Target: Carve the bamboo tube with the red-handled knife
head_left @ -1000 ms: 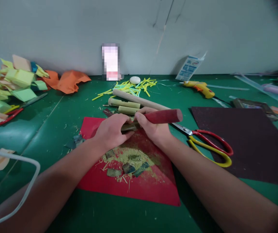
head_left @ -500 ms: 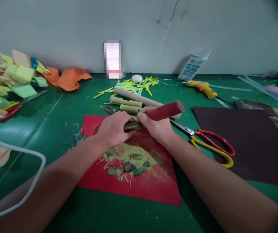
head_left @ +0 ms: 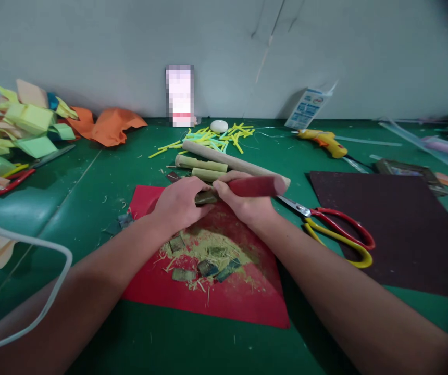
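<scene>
My left hand (head_left: 181,203) is closed around a short dark bamboo piece (head_left: 206,198) over a red sheet (head_left: 243,307). In my right hand (head_left: 247,207) is a tool with a thick red handle (head_left: 257,186); its working end is hidden by my fingers at the bamboo. Pale shavings (head_left: 224,242) and dark green bamboo chips (head_left: 208,268) are scattered on the sheet below my hands. Just beyond my hands lie cut bamboo tubes (head_left: 204,164) and a long wooden rod (head_left: 224,158).
Scissors (head_left: 305,211) with red and yellow handles lie to the right, partly over a dark sheet (head_left: 388,229). Farther back are a yellow glue gun (head_left: 325,143) and yellow straw pieces (head_left: 208,140). Folded paper (head_left: 32,119) is piled at the left; a white cable (head_left: 65,260) loops nearer.
The red handle has tipped lower, now lying nearly level in my right hand. Both hands still grip the same things, and the whole view has shifted slightly.
</scene>
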A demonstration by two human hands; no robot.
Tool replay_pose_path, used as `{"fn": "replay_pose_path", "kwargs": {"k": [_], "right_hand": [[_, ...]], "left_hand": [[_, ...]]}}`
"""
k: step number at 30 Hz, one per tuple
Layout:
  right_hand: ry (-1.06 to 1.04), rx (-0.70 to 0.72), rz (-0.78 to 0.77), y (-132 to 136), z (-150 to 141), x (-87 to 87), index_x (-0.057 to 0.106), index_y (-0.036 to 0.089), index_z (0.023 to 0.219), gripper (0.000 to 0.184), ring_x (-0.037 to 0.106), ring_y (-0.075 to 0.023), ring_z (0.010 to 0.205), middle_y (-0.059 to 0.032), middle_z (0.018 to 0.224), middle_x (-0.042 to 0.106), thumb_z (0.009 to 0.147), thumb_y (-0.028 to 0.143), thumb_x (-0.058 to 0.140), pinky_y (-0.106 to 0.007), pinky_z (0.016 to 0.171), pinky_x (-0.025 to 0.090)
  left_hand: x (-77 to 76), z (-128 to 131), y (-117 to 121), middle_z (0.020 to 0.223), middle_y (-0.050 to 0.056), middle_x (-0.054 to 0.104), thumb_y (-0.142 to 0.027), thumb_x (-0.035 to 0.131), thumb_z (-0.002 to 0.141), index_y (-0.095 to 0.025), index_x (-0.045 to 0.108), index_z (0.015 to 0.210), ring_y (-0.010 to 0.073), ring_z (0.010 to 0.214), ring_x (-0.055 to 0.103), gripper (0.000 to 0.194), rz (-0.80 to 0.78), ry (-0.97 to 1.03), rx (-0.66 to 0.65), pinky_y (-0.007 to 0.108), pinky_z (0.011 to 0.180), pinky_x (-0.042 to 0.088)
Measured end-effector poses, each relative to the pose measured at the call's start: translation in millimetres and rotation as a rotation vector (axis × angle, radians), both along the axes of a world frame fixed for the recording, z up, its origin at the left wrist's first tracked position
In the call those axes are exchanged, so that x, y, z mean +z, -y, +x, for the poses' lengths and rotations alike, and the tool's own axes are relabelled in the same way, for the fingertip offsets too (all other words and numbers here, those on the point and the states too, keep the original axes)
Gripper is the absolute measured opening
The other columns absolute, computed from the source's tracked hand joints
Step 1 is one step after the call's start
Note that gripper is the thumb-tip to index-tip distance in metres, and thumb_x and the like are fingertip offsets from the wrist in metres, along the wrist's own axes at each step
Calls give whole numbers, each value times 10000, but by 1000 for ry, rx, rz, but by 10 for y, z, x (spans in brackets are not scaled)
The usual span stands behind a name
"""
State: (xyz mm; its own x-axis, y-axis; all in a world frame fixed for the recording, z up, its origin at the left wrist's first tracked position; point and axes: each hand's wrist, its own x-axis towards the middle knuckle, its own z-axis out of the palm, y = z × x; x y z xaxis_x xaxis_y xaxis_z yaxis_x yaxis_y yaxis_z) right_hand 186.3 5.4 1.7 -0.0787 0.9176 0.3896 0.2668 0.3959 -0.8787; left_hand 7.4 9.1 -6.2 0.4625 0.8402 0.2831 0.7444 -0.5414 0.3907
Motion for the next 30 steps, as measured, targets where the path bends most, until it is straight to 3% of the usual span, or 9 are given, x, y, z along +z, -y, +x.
{"fn": "replay_pose_path", "kwargs": {"k": [4, 11, 20, 23, 27, 30], "right_hand": [[-8, -54, 8, -1, 12, 18, 655, 217, 743, 186, 658, -170, 749, -12, 778, 700, 812, 386, 692, -339, 755, 554], [51, -26, 22, 91, 33, 112, 679, 215, 758, 261, 651, -175, 719, -16, 742, 698, 857, 456, 667, -340, 753, 549], [6, -97, 128, 61, 47, 77, 668, 230, 876, 82, 681, -187, 843, -24, 900, 719, 813, 283, 671, -381, 843, 561], [-74, -177, 187, 99, 31, 58, 670, 221, 924, 104, 683, -183, 851, -24, 875, 701, 855, 296, 645, -384, 859, 558], [-215, -334, 297, 148, -18, 88, 635, 236, 1053, 193, 684, -174, 780, -5, 841, 686, 902, 356, 652, -388, 832, 565], [-289, -365, 224, 150, -45, 120, 591, 252, 1116, 223, 640, -165, 630, 34, 694, 624, 929, 367, 625, -374, 756, 569]], "left_hand": [[-5, 6, -13, 959, 73, 687, -339, 731, 803, -183, 694, 987, 249, 893, 640, 243, 20, -1, -9, 367, 740, 477], [-7, 2, -15, 930, 85, 678, -374, 706, 823, -162, 698, 973, 258, 893, 635, 260, 82, -68, -55, 381, 756, 493], [21, -11, -22, 911, 86, 697, -301, 658, 806, -164, 711, 965, 254, 874, 645, 216, 88, -5, -84, 382, 743, 496], [44, -6, -11, 963, 91, 710, -314, 669, 808, -163, 715, 1014, 257, 913, 650, 260, 53, 96, -48, 393, 783, 502], [141, 41, 38, 1022, 55, 730, -257, 681, 787, -192, 716, 1048, 212, 938, 656, 271, -92, 388, 67, 365, 847, 511], [225, 96, 76, 967, 39, 739, -329, 690, 812, -187, 730, 1017, 190, 866, 651, 253, -290, 643, 144, 336, 794, 517]]}}
